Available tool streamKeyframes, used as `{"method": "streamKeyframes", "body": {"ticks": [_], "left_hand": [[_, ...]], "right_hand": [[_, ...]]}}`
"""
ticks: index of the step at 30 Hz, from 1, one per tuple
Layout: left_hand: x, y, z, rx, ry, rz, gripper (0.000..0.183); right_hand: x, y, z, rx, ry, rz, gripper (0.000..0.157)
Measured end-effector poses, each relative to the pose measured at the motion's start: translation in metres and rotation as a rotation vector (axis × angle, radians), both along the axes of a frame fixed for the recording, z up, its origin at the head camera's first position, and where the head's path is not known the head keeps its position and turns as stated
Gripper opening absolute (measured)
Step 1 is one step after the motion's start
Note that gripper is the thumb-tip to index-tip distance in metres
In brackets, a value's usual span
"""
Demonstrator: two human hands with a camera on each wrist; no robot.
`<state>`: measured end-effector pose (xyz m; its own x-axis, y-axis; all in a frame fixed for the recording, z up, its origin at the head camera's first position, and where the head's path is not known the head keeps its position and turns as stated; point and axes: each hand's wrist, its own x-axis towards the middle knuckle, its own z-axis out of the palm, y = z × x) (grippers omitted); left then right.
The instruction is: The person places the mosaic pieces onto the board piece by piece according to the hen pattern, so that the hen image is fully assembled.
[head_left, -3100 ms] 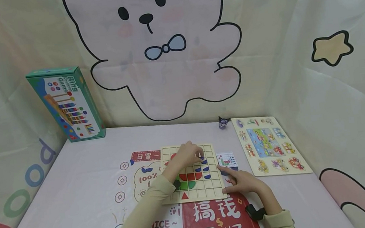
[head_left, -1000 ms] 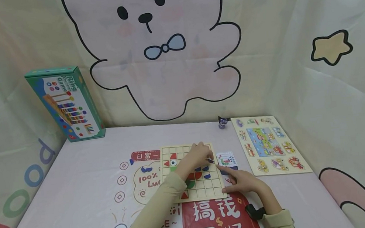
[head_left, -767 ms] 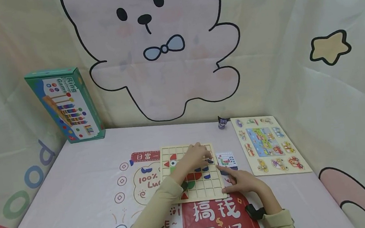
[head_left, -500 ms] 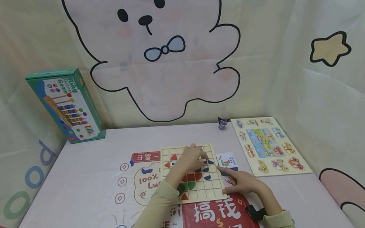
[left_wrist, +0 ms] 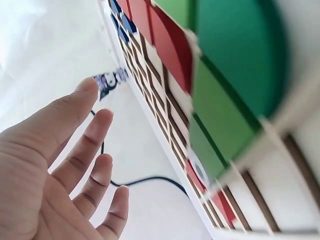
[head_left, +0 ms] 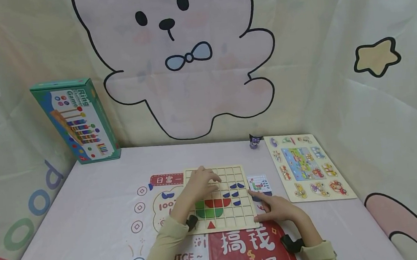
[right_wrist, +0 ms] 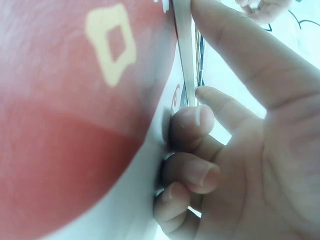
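Note:
A wooden grid board point(head_left: 237, 221) lies on the table with coloured shapes in its squares. Green pieces point(head_left: 204, 214), a red row point(head_left: 218, 203), a red triangle point(head_left: 211, 225) and several blue pieces point(head_left: 237, 203) show in the head view. My left hand point(head_left: 200, 184) hovers over the board's upper left part with loosely bent fingers; the left wrist view finds nothing between thumb and fingers. It hides shapes there from the head view. Thumb and index finger of my right hand point(head_left: 278, 208) touch the board's right edge, spread apart, while its other fingers curl near the table point(right_wrist: 135, 200).
A pattern card point(head_left: 259, 183) lies right of the board, partly over dark blue pieces. Further right is a picture puzzle board point(head_left: 311, 168), with a small purple figure point(head_left: 254, 141) behind. Loose blue pieces point(head_left: 168, 195) lie at left. A green box point(head_left: 78, 122) stands at the back left.
My left hand has moved left, away from the blue pieces on the board's right side. Two blue pieces now show side by side in the upper row there. The right hand has stayed put.

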<state>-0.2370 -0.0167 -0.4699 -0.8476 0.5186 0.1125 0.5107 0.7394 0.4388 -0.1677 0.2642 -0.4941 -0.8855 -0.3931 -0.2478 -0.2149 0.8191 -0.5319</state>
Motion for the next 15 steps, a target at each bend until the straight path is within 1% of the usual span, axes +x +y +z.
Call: {"method": "streamKeyframes", "body": {"ticks": [5,11,15], "left_hand": [[0.002,-0.021,-0.003,0.017,0.017,0.050,0.019],[0.004,-0.047,-0.010,0.037,0.027,0.112,0.018],[0.002,-0.066,-0.015,0.013,0.030,0.160,0.018]], "right_hand": [[0.000,0.000,0.000,-0.007,0.013,0.006,0.084],[0.000,0.001,0.000,-0.011,0.011,0.012,0.084],[0.001,0.001,0.000,-0.009,0.007,0.013,0.084]]}}
